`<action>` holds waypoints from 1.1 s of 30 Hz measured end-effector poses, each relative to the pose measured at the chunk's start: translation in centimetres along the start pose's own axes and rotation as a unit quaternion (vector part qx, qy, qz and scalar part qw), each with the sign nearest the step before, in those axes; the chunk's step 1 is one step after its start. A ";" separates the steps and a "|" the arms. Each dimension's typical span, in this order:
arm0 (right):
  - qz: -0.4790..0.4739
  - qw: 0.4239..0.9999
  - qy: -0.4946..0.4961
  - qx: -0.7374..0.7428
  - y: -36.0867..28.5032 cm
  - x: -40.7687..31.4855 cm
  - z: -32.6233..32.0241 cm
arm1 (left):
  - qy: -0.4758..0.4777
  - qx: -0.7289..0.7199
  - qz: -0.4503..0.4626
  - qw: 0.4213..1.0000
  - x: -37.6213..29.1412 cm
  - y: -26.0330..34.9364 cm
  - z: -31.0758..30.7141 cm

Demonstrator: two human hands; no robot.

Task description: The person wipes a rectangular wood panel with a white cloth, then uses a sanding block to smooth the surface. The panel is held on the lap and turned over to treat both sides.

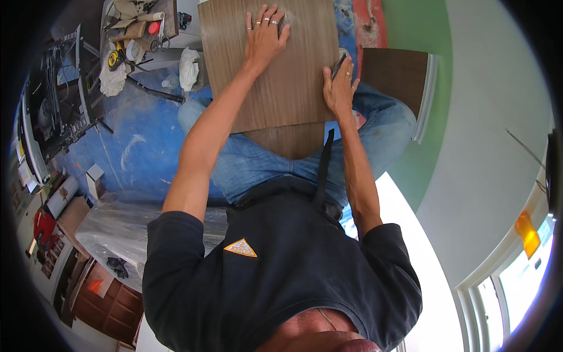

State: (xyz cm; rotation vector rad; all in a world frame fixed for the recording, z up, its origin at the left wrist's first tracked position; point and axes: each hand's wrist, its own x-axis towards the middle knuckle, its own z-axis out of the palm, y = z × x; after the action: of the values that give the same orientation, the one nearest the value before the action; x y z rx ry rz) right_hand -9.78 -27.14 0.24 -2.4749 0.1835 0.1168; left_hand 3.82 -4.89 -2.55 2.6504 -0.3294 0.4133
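Note:
A wood-grain board (pixel 281 83) lies in front of me over my lap, its near edge above my jeans. My left hand (pixel 265 39) rests flat on its upper face, fingers spread, with rings on several of them. At the board's right edge my right hand (pixel 342 88) grips a small dark flat object (pixel 338 66) between thumb and fingers. That object is mostly covered by the hand, so its kind cannot be told. A second wood-grain piece (pixel 290 138) shows beneath the board, between my thighs.
Scissors (pixel 162 37), a yellow tape measure (pixel 115 59) and scraps lie on a surface at upper left. A dark brown panel (pixel 393 81) stands by the green wall at right. Plastic sheeting (pixel 118 224) covers something at left. A black folded ladder-like frame (pixel 61 92) is farther left.

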 end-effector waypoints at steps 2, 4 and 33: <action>0.017 0.998 -0.043 -0.049 -0.3 -2.0 -0.9 | -0.022 0.032 -0.001 0.999 0.2 0.2 -0.2; 0.013 0.995 -0.055 -0.080 -0.6 -5.3 -1.6 | -0.030 0.049 -0.007 0.998 0.4 0.4 -0.3; -0.032 0.997 -0.002 -0.073 -4.8 13.1 1.2 | -0.073 0.064 -0.027 0.995 0.7 1.0 -1.4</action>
State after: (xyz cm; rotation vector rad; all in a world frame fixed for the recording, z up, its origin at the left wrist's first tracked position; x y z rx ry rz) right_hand 3.89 -24.05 0.50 -2.6224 0.0973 0.1124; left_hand 3.89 -5.24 -0.73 2.8158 -0.2839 0.2319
